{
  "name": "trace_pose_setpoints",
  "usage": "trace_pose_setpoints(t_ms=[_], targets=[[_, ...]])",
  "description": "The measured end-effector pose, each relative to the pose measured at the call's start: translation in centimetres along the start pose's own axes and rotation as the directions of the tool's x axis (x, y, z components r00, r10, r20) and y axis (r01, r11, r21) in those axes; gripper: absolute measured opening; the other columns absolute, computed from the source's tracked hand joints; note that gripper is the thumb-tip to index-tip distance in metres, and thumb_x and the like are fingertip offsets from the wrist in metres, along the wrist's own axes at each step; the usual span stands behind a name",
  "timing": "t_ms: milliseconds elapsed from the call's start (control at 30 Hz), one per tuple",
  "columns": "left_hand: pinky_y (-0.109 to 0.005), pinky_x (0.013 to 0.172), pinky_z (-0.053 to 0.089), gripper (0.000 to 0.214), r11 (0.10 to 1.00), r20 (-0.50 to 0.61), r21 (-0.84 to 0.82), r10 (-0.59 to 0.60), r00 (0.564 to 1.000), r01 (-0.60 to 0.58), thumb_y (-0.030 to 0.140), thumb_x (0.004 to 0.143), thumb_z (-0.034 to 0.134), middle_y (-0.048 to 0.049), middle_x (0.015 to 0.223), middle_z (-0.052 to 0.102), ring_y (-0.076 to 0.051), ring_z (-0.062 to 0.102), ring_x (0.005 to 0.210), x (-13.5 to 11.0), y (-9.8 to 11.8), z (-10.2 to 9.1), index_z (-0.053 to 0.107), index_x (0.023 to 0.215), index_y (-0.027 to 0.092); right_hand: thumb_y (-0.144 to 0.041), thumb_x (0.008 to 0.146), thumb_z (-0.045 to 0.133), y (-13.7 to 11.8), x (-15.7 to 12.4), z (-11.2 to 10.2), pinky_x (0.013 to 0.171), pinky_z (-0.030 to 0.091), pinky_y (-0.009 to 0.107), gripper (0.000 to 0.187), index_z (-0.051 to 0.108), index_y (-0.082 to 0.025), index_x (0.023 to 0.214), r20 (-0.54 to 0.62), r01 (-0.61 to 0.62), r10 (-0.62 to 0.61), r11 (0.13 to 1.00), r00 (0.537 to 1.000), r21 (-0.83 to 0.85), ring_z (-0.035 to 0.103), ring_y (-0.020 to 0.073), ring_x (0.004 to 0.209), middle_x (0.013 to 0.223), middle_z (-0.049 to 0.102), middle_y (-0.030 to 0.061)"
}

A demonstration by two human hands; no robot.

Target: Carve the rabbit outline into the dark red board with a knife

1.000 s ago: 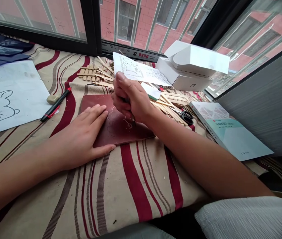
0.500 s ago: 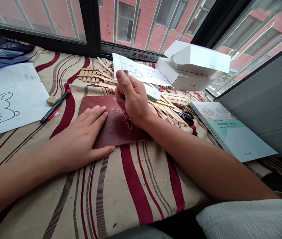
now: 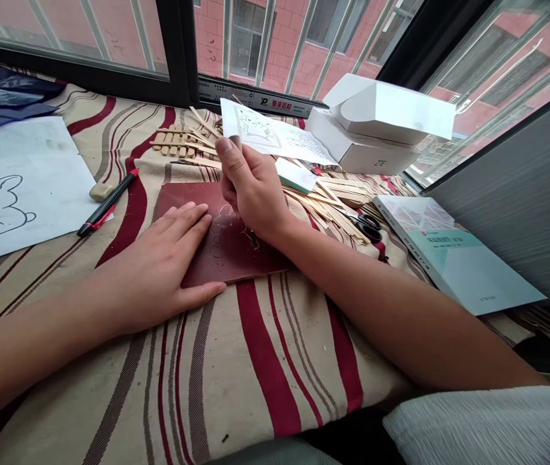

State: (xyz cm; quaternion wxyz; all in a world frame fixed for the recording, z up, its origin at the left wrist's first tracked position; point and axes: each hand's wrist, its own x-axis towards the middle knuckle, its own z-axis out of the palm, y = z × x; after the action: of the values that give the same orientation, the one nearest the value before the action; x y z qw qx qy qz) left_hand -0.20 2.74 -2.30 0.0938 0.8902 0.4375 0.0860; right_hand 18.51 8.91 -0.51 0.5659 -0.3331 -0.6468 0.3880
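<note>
the left hand (image 3: pixel 168 248) and right hand (image 3: pixel 258 194) are bare, as are the left forearm (image 3: pixel 56 316) and right forearm (image 3: pixel 401 313). pale grey clothing (image 3: pixel 483 426) with fine, crinkled ribbing shows at the lower right, its edge rounded; whether it is a sleeve or a trouser leg cannot be told.

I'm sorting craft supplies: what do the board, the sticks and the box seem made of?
The board: perhaps linoleum or soft plastic, smooth, faintly glossy and reddish-brown, with pale lines on it. The sticks: probably bare, matt wood or bamboo, judging by their pale tan colour. The box: most likely smooth white card, with crisp folded edges.
</note>
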Motion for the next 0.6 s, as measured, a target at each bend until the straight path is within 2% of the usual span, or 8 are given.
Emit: trace_pose_setpoints(t_ms=[133, 267, 400, 600], targets=[[-0.055, 0.142, 0.019, 0.114, 1.000, 0.003, 0.022, 0.003, 1.000, -0.003, 0.087, 0.093, 0.036, -0.0203, 0.183, 0.028, -0.043, 0.023, 0.170, -0.2, -0.1, 0.2, 0.033, 0.172, 0.005, -0.070, 0.108, 0.049, 0.0, 0.3, 0.2, 0.057, 0.043, 0.021, 0.064, 0.038, -0.024, 0.065, 0.084, -0.011, 0.009, 1.000, 0.996, 0.019, 0.045, 0.0081, 0.055, 0.056, 0.041, -0.0045], [-0.047, 0.142, 0.017, 0.107, 0.995, -0.063, 0.083, 0.060, 0.996, -0.054, 0.082, 0.101, 0.030, -0.0221, 0.182, 0.029, -0.037, 0.024, 0.171, -0.6, -0.2, 0.6, 0.033, 0.171, 0.001, -0.067, 0.109, 0.046, 0.1, 0.5, 0.6, 0.053, 0.040, 0.019, 0.063, 0.036, -0.024, 0.066, 0.184, -0.098, 0.087, 0.994, 0.979, 0.051, 0.044, 0.0070, 0.055, 0.056, 0.039, -0.0051], [-0.047, 0.142, 0.018, 0.107, 0.995, -0.091, 0.086, 0.057, 0.994, -0.049, 0.085, 0.100, 0.030, -0.0242, 0.178, 0.035, -0.036, 0.027, 0.170, -0.7, -0.4, 1.0, 0.042, 0.166, 0.001, -0.069, 0.108, 0.048, -0.3, 0.4, 0.9, 0.052, 0.038, 0.017, 0.062, 0.038, -0.022, 0.068, 0.299, -0.124, 0.102, 0.991, 0.949, 0.055, 0.042, 0.0059, 0.056, 0.061, 0.040, -0.0049], [-0.051, 0.141, 0.022, 0.103, 0.994, -0.103, 0.086, 0.075, 0.992, -0.066, 0.083, 0.100, 0.032, -0.0255, 0.175, 0.039, -0.040, 0.033, 0.166, -0.5, -0.2, 0.9, 0.047, 0.161, 0.001, -0.065, 0.110, 0.048, -0.7, 0.3, 1.0, 0.054, 0.039, 0.016, 0.062, 0.038, -0.022, 0.066, 0.312, -0.099, 0.074, 0.993, 0.947, 0.063, 0.038, 0.0055, 0.054, 0.058, 0.037, -0.0060]])
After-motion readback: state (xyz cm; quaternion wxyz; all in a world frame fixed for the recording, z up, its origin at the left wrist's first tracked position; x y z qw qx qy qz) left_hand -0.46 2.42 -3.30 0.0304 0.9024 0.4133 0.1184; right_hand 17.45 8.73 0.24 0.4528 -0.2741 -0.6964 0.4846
